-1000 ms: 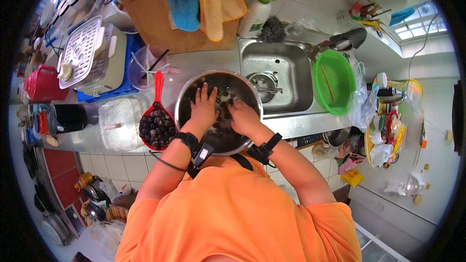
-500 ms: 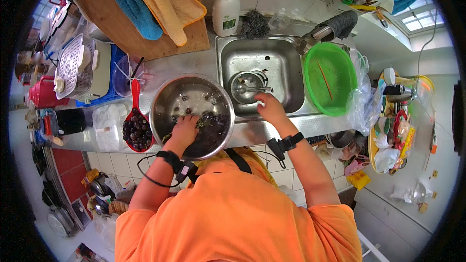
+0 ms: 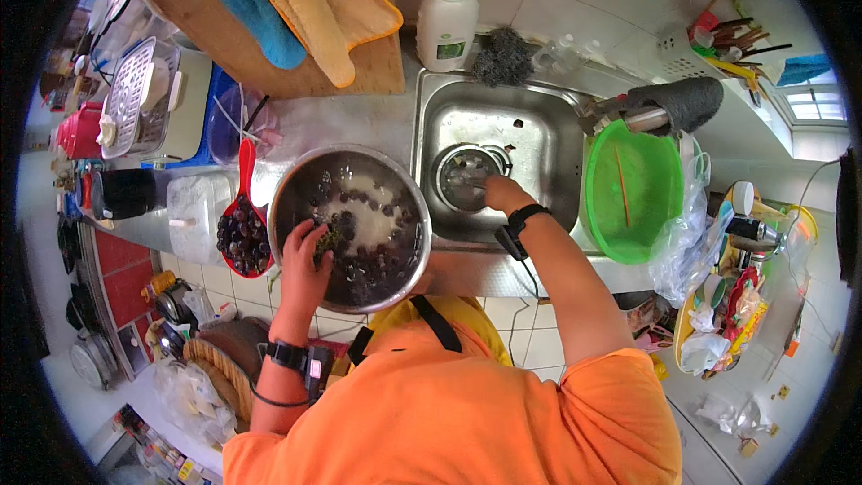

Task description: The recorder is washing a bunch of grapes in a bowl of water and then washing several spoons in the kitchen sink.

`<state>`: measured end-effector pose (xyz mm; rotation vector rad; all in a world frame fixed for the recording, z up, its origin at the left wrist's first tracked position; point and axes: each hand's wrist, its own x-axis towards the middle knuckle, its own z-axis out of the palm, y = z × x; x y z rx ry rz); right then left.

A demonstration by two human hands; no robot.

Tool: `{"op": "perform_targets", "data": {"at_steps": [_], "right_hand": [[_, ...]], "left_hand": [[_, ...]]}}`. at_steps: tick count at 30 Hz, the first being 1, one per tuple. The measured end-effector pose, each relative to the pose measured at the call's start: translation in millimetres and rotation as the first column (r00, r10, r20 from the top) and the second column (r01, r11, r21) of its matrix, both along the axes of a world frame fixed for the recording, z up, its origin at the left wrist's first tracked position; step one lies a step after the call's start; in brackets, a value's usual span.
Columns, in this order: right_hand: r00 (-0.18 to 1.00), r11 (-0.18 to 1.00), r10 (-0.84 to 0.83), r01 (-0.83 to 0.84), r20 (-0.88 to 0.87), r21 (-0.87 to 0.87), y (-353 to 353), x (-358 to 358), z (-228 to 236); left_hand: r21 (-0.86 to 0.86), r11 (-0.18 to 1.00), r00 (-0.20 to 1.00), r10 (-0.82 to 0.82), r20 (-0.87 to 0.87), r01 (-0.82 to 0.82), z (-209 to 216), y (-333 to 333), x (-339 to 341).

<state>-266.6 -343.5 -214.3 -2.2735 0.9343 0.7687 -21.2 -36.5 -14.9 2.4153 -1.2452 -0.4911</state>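
Dark round grapes (image 3: 359, 280) float in water in a large steel bowl (image 3: 419, 216) at the left of the sink. My left hand (image 3: 303, 268) is over the bowl's left side, its fingers curled around a greenish grape stem (image 3: 332, 238). My right hand (image 3: 505, 195) reaches into the steel sink (image 3: 548, 157), closed at the edge of a round metal drain fitting (image 3: 444, 178); what its fingers hold is hidden. Left of the bowl, a red long-handled scoop (image 3: 247, 162) is full of dark grapes.
A green basin (image 3: 651, 189) with a thin stick in it stands right of the sink. Behind the sink are a white pump bottle (image 3: 447, 22) and a dark scrubber (image 3: 503, 56). The faucet (image 3: 646, 119) comes in at the right. A board (image 3: 242, 72) with towels leans at the back left.
My left hand has come up out of the grapes toward the bowl's left rim, the stem with it. My right hand has reached lower at the drain fitting. The whole view has shifted slightly.
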Motion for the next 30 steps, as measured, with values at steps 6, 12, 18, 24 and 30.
{"op": "perform_targets", "data": {"at_steps": [6, 12, 18, 24, 30], "right_hand": [[0.985, 0.979, -0.171, 0.173, 0.035, -0.111, -10.2, 15.2, -30.4], [0.947, 0.956, -0.279, 0.289, 0.159, -0.044, -4.1, 32.0, -70.8], [0.845, 0.845, -0.534, 0.533, -0.017, -0.056, 9.3, 69.6, -80.3], [0.840, 0.845, -0.534, 0.534, 0.091, 0.028, 16.0, 59.6, -82.7], [0.903, 0.892, -0.429, 0.427, 0.021, -0.146, 7.0, 46.2, -30.9]], "left_hand": [[-0.031, 0.999, 0.976, 0.012, -0.219, -0.019, 10.6, -13.8, -0.9], [-0.004, 1.000, 0.950, 0.019, -0.311, -0.021, 13.8, -26.2, 11.4], [0.040, 0.999, 0.909, 0.031, -0.415, -0.016, 12.9, -35.0, 22.2], [-0.030, 0.999, 0.914, -0.049, -0.402, 0.041, 16.0, -45.3, 30.3], [-0.035, 0.996, 0.918, -0.089, -0.386, 0.082, 15.0, -51.0, 33.9]]}}
